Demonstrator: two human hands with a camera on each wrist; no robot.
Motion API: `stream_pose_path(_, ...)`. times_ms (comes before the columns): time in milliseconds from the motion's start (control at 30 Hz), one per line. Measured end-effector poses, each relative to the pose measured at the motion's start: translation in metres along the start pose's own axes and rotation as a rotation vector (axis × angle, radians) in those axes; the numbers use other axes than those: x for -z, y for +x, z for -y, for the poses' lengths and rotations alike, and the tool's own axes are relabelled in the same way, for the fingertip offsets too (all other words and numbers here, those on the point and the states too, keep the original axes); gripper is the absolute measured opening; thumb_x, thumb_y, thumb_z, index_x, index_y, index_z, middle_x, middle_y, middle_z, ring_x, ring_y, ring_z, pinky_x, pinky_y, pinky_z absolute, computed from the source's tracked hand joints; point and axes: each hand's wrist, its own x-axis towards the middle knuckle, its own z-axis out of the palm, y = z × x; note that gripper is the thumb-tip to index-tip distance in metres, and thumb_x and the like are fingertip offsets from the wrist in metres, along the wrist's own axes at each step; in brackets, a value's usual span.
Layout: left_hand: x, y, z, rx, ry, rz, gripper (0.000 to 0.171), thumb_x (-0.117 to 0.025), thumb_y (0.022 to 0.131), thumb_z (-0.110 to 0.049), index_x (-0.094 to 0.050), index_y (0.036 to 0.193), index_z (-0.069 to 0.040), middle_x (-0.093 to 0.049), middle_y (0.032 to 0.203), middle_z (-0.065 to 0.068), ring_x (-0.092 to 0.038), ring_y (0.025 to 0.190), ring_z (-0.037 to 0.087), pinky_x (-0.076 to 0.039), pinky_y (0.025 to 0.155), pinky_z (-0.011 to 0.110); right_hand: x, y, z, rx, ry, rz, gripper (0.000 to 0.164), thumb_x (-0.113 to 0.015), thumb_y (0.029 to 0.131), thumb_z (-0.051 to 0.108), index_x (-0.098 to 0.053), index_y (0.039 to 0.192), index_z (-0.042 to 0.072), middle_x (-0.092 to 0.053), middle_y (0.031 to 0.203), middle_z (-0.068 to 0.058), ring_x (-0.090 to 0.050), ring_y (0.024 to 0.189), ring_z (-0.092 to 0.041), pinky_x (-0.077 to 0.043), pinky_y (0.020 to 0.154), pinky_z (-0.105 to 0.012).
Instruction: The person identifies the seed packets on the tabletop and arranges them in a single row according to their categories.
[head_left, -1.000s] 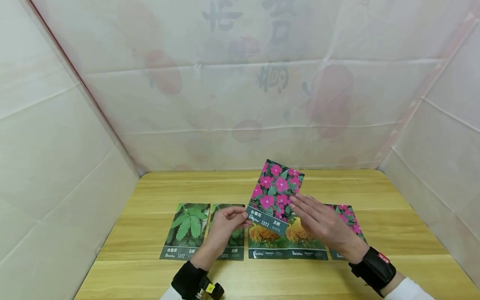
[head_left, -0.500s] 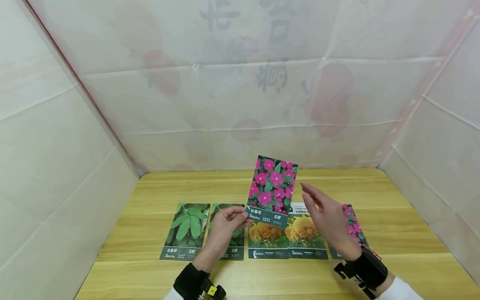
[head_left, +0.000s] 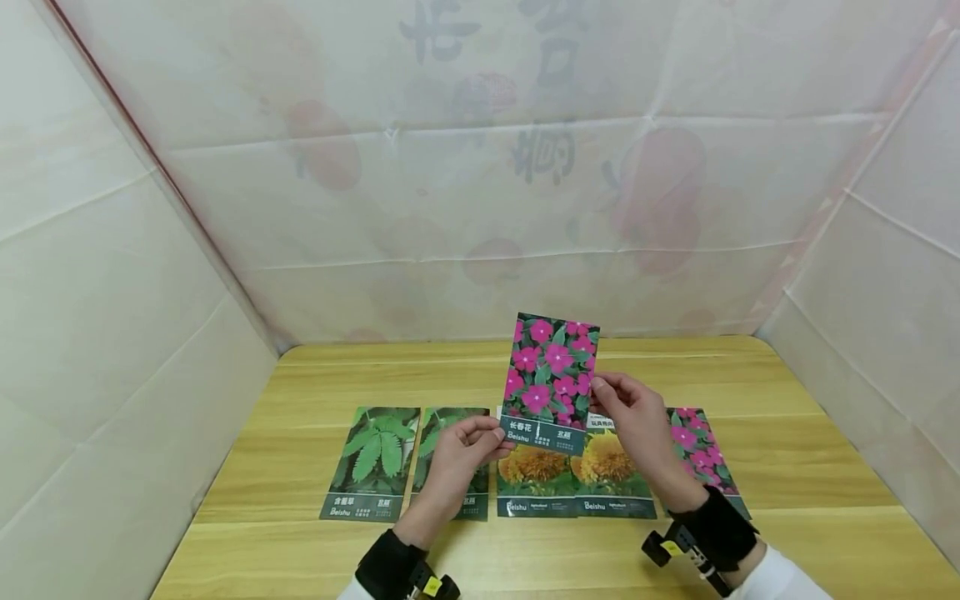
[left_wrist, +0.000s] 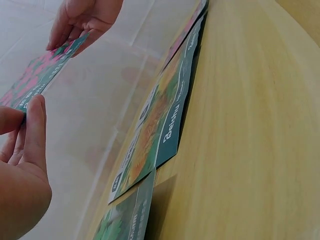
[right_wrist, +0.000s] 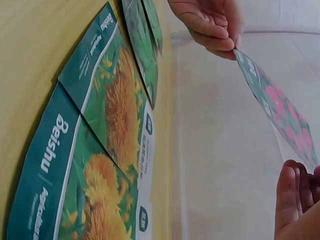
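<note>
A seed packet with pink flowers [head_left: 553, 367] is held up over the row, its dark green label band toward the person. My left hand [head_left: 467, 454] pinches its lower left corner between thumb and fingers. At its right edge, my right hand [head_left: 637, 421] grips it, thumb in front and fingers behind. Below lie two overlapping orange-flower seed packets [head_left: 611, 467], their upper parts partly covered by the held one. In the right wrist view the held packet [right_wrist: 277, 105] spans both hands, above the orange-flower packets [right_wrist: 117, 115].
Two green-leaf seed packets [head_left: 375, 454] lie at the row's left end, one partly behind my left hand. Another pink-flower packet [head_left: 701, 454] lies at the right end. The wooden table [head_left: 300, 392] meets pale fabric walls [head_left: 450, 300] at its back and sides.
My right hand has swung off the packet's face, then come back to grip its right edge. The packet has turned more upright while my left hand keeps its corner.
</note>
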Motion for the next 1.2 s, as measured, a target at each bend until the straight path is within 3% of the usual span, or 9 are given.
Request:
stream_pose_path(267, -0.002, -0.001, 0.000, 0.023, 0.020, 0.002, 0.023, -0.067, 0.100, -0.002, -0.063, 0.119, 0.010, -0.073, 0.099, 0.015, -0.075, 0.099, 0.031, -0.061, 0.092, 0.036, -0.004, 0.000, 0.003, -0.028, -0.014, -0.020, 0.037, -0.060, 0.106, 0.043, -0.064, 0.135, 0.022, -0.066, 0.115, -0.006, -0.068, 0.104, -0.020, -0.060, 0.088, -0.030)
stream_pose_path(400, -0.002, -0.002, 0.002, 0.002, 0.044, 0.018, 0.026, -0.069, 0.100, -0.006, -0.064, 0.121, 0.009, -0.073, 0.104, 0.015, -0.074, 0.101, 0.032, -0.058, 0.096, 0.044, -0.006, -0.006, 0.049, -0.038, -0.052, -0.007, 0.043, -0.058, 0.108, 0.038, -0.064, 0.136, 0.007, -0.067, 0.112, -0.013, -0.069, 0.099, -0.020, -0.060, 0.086, -0.032)
stream_pose_path(500, 0.001, -0.002, 0.004, -0.037, 0.091, 0.036, 0.028, -0.069, 0.101, -0.012, -0.066, 0.123, 0.005, -0.073, 0.110, 0.014, -0.072, 0.105, 0.032, -0.056, 0.099, 0.050, -0.005, -0.011, 0.091, -0.100, -0.064, -0.021, 0.045, -0.059, 0.108, 0.035, -0.063, 0.132, -0.003, -0.068, 0.108, -0.016, -0.069, 0.094, -0.016, -0.061, 0.085, -0.032)
stream_pose_path(567, 0.003, -0.002, 0.003, -0.064, 0.120, 0.036, 0.029, -0.070, 0.101, -0.015, -0.067, 0.123, 0.003, -0.072, 0.114, 0.015, -0.070, 0.108, 0.034, -0.056, 0.100, 0.050, 0.000, -0.013, 0.105, -0.135, -0.064, -0.028, 0.045, -0.059, 0.108, 0.033, -0.063, 0.132, -0.006, -0.068, 0.107, -0.016, -0.069, 0.092, -0.014, -0.061, 0.085, -0.031)
stream_pose_path(600, 0.005, -0.002, 0.003, -0.079, 0.134, 0.036, 0.029, -0.069, 0.101, -0.016, -0.067, 0.123, 0.003, -0.072, 0.116, 0.017, -0.069, 0.110, 0.035, -0.056, 0.100, 0.050, 0.006, -0.013, 0.099, -0.127, -0.037, -0.028, 0.043, -0.060, 0.108, 0.030, -0.063, 0.131, -0.005, -0.069, 0.106, -0.015, -0.068, 0.092, -0.013, -0.061, 0.084, -0.029)
stream_pose_path(800, 0.021, -0.004, -0.001, -0.134, 0.180, 0.016, 0.033, -0.069, 0.102, -0.017, -0.066, 0.125, 0.007, -0.068, 0.121, 0.026, -0.069, 0.110, 0.031, -0.056, 0.099, 0.048, 0.041, -0.018, 0.088, -0.148, -0.110, -0.030, 0.048, -0.059, 0.107, 0.041, -0.062, 0.137, 0.003, -0.069, 0.110, -0.009, -0.068, 0.095, -0.014, -0.060, 0.084, -0.029)
stream_pose_path(1000, 0.037, -0.005, -0.009, -0.143, 0.205, -0.030, 0.030, -0.070, 0.101, -0.019, -0.070, 0.123, 0.001, -0.066, 0.124, 0.030, -0.066, 0.113, 0.039, -0.055, 0.100, 0.051, 0.073, -0.023, 0.097, -0.188, -0.261, -0.062, 0.053, -0.053, 0.109, 0.039, -0.059, 0.138, -0.005, -0.068, 0.111, -0.011, -0.068, 0.089, -0.006, -0.060, 0.080, -0.022)
stream_pose_path(1200, 0.052, -0.006, -0.016, -0.192, 0.267, -0.046, 0.029, -0.068, 0.103, -0.023, -0.070, 0.123, -0.003, -0.065, 0.124, 0.029, -0.065, 0.113, 0.039, -0.057, 0.097, 0.050, 0.101, -0.025, 0.093, -0.179, -0.424, -0.126, 0.050, -0.051, 0.110, 0.035, -0.062, 0.134, -0.008, -0.070, 0.110, -0.017, -0.065, 0.081, 0.003, -0.058, 0.071, -0.015)
